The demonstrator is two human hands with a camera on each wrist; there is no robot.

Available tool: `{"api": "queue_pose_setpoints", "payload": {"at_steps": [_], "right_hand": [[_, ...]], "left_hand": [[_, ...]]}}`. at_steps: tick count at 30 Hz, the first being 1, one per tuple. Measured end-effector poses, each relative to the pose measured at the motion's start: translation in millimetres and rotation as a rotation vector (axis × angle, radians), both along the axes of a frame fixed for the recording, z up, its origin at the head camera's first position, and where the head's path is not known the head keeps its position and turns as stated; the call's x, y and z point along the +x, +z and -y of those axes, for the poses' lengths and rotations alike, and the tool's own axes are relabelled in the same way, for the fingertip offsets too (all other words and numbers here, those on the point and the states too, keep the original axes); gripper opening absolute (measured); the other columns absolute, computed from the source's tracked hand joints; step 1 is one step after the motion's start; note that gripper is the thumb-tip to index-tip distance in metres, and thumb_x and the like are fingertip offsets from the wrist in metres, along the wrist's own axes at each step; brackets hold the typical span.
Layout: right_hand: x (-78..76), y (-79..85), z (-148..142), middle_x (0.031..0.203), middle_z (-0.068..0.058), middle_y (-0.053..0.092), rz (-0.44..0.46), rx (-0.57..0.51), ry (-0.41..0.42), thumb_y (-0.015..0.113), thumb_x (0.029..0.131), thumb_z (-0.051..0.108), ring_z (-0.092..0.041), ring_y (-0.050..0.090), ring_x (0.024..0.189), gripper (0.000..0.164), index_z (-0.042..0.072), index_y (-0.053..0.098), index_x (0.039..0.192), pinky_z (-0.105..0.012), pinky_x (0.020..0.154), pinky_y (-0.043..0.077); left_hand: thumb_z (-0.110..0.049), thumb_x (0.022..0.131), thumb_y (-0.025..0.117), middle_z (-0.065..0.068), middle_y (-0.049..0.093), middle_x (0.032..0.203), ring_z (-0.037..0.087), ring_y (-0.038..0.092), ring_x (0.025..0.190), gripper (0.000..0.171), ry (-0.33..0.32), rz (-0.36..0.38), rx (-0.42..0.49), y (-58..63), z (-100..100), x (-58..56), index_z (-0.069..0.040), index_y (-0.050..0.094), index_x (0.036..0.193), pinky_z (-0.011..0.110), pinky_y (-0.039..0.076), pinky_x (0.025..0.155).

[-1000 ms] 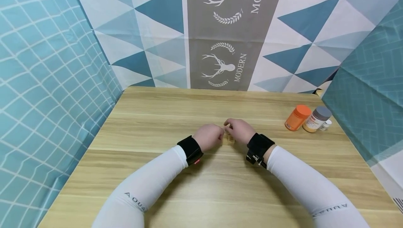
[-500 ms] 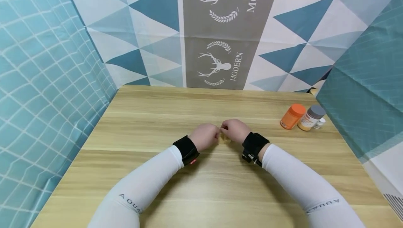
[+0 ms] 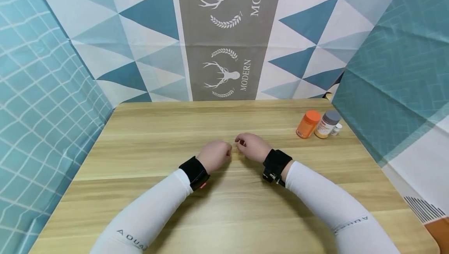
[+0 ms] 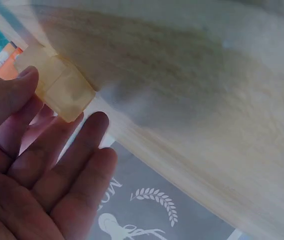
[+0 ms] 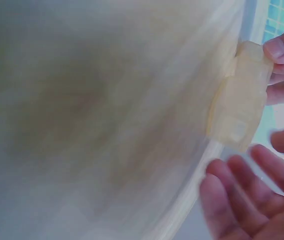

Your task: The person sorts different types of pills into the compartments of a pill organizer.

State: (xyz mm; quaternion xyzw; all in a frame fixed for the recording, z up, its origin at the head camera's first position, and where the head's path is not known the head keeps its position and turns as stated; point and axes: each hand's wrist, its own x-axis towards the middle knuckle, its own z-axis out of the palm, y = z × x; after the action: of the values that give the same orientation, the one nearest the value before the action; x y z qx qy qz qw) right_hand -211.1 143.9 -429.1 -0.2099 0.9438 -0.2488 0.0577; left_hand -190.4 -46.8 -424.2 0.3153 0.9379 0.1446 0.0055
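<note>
A small see-through, pale yellow plastic pill box (image 4: pixel 64 90) is pinched at one end by my left hand (image 3: pixel 214 156), thumb on its face. A narrower part and a wider part of the box (image 5: pixel 239 102) show in the right wrist view. My right hand (image 3: pixel 253 147) is close beside it, fingers (image 5: pixel 216 200) loosely bent and apart from the box, with nothing between them. In the head view the two hands face each other over the table, and the box is mostly hidden by the left hand.
At the back right of the wood-grain table (image 3: pixel 224 215) stand an orange bottle (image 3: pixel 308 124), a grey-capped bottle with a white label (image 3: pixel 327 124) and a small white bottle (image 3: pixel 336 129). Patterned cloth (image 3: pixel 224 36) hangs behind the table, with blue tiled cloth (image 3: pixel 42 90) at the left.
The head view has swung, so the table and bottles sit further left in it. My right hand has drawn slightly away from the left; the box shows less between them.
</note>
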Motion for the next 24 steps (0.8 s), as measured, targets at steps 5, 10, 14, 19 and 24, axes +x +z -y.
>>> {"api": "queue_pose_setpoints", "payload": {"at_steps": [5,10,14,19,24], "right_hand": [[9.3,1.9,-36,0.107,-0.004,0.065,-0.081,-0.107,-0.068,0.053,0.101,0.021,-0.017,0.06,0.093,0.028,0.006,0.065,0.122,-0.036,0.081,0.052],[22.4,17.1,-91,0.111,-0.012,0.063,-0.206,-0.228,-0.192,0.051,0.101,0.015,-0.024,0.059,0.098,0.028,0.0,0.064,0.122,-0.042,0.082,0.051],[22.8,31.2,-145,0.109,-0.019,0.062,-0.401,-0.276,-0.308,0.05,0.1,0.01,-0.031,0.057,0.094,0.028,-0.005,0.063,0.12,-0.044,0.079,0.046],[17.0,48.8,-208,0.12,-0.026,0.055,-0.572,-0.3,-0.563,0.046,0.097,0.011,-0.041,0.049,0.105,0.034,-0.006,0.06,0.123,-0.052,0.088,0.037],[13.9,55.8,-243,0.147,-0.03,0.034,-0.42,-0.236,-0.664,0.043,0.101,0.025,-0.047,0.03,0.136,0.05,-0.003,0.043,0.144,-0.062,0.108,0.026]], "left_hand": [[-0.022,0.094,0.068,-0.009,0.052,0.065,0.007,0.046,0.057,0.028,0.047,0.007,-0.009,0.7,-1,4.5,-0.018,0.057,0.068,0.025,0.042,0.057],[-0.028,0.095,0.067,-0.003,0.069,0.09,0.013,0.065,0.081,0.018,0.053,-0.014,-0.017,-0.4,0,13.9,-0.016,0.072,0.083,0.031,0.053,0.076],[-0.034,0.095,0.067,0.008,0.067,0.122,0.026,0.061,0.117,0.025,0.034,-0.027,-0.058,-0.3,5,23.1,-0.012,0.075,0.101,0.04,0.046,0.102],[-0.043,0.093,0.067,0.015,0.058,0.137,0.03,0.054,0.126,0.049,-0.017,-0.092,-0.122,1.6,11,38.6,-0.008,0.065,0.126,0.043,0.04,0.108],[-0.05,0.091,0.067,0.018,0.048,0.146,0.033,0.049,0.131,0.069,-0.006,-0.114,-0.038,12.6,18,57.0,-0.009,0.049,0.144,0.047,0.037,0.109]]}}
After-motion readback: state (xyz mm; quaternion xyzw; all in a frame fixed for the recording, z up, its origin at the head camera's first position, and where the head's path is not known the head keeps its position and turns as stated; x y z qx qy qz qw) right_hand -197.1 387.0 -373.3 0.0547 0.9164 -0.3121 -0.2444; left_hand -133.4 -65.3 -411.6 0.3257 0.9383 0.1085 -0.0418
